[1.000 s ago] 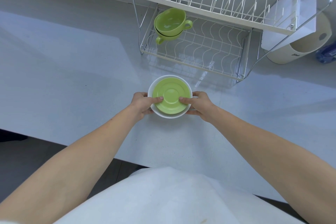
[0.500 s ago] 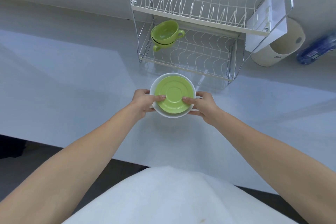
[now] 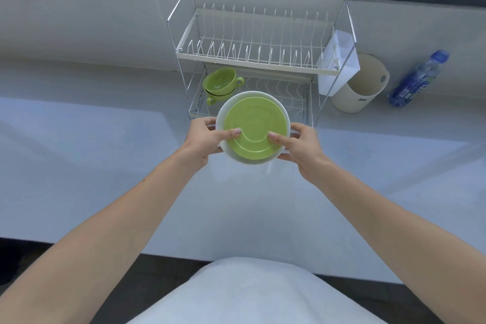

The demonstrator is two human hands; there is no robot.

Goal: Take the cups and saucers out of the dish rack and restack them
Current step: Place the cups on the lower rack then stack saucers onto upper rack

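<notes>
Both hands grip one stack of saucers. The left hand [image 3: 203, 137] closes on the left rim, thumb laid across the top face. The right hand [image 3: 298, 143] closes on the right rim in the same way. The stack consists of a green saucer [image 3: 253, 127] seated on a white saucer [image 3: 249, 160]; the white one shows only as a rim around the green one. White handle-like shapes show beside the fingers on both sides. Whether further pieces sit beneath cannot be told.

Change over the last second: the stack rested on the counter [image 3: 105, 166] in front of the rack. It is now raised clear of the counter and tilted toward the camera, and it overlaps the lower shelf of the dish rack [image 3: 252, 60] in the view. The view has also swung upward, bringing the window sill into frame. Judgement: the saucer stack is assembled and is being carried to a new position. The cups remain to be removed.

Count:
- Saucers visible: two, one green and one white, both in the hands.
- Cups: two green cups [image 3: 221, 84], nested, on the left end of the lower rack shelf.
- Upper rack shelf: no dishes.
- Beside the rack, right: one beige container [image 3: 363, 89] and one water bottle [image 3: 418, 79].
</notes>
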